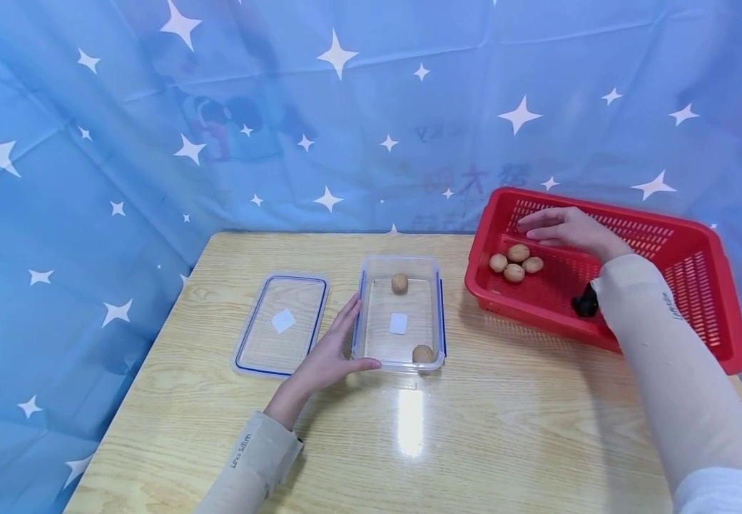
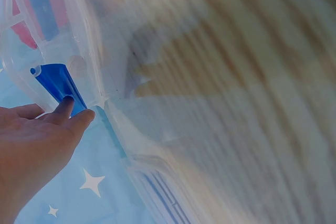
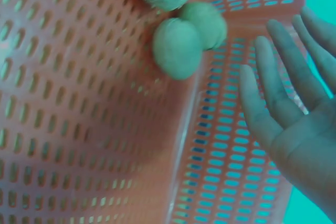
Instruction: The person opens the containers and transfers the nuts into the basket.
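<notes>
My left hand (image 1: pixel 327 363) rests against a clear plastic food container (image 1: pixel 399 265). Its fingers lie along the left wall by a blue side clip (image 2: pixel 59 85), and the thumb reaches the front corner. Inside sit two walnuts, one walnut (image 1: pixel 399 283) near the back and another walnut (image 1: pixel 423 354) in the front right corner. Over the red plastic basket (image 1: pixel 541 325), my right hand (image 1: pixel 570 230) hovers with fingers loosely extended and nothing in them. Several walnuts (image 1: pixel 514 273) are clustered at the basket's left end, just below that hand; walnuts (image 3: pixel 177 49) also show beside its fingers in the right wrist view.
A clear lid (image 1: pixel 281 325) with a blue seal lies left of the container on the wooden table (image 1: pixel 474 428). A small black object (image 1: pixel 585 303) shows at my right wrist, over the basket. A blue curtain (image 1: pixel 345 128) with white stars hangs behind the table.
</notes>
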A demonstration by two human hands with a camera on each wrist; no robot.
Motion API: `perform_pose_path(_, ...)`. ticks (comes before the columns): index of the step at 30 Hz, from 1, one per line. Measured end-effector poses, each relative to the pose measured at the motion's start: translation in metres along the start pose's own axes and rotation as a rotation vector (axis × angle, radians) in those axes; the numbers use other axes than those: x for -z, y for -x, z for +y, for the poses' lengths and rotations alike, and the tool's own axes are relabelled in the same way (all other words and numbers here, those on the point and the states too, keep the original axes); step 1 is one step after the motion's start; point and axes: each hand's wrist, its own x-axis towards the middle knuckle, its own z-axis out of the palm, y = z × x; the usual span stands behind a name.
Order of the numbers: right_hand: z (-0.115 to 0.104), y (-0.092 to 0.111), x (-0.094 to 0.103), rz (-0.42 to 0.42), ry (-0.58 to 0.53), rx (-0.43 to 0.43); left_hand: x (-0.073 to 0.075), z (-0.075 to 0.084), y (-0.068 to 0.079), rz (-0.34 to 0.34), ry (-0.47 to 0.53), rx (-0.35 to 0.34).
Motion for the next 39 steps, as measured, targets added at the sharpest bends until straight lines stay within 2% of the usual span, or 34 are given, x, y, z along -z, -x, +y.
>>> perform_pose_path(9,-0.023,0.006,0.0,0.005,0.047,0.054,-0.001,-0.001,0.0,0.0,-0.007,0.008)
perform_pose_path(15,-0.04,0.013,-0.004,-0.002,0.028,0.087,-0.001,-0.002,-0.001,-0.001,-0.007,0.002)
perform_pose_path(25,-0.073,0.02,-0.017,-0.011,0.029,0.176,-0.001,-0.002,-0.001,-0.002,-0.001,-0.002)
perform_pose_path(32,-0.089,0.022,-0.027,-0.027,0.002,0.245,0.0,0.0,0.0,-0.002,-0.009,0.0)
perform_pose_path(39,-0.101,0.023,-0.039,-0.053,0.021,0.283,0.0,0.001,-0.001,-0.005,-0.015,0.002)
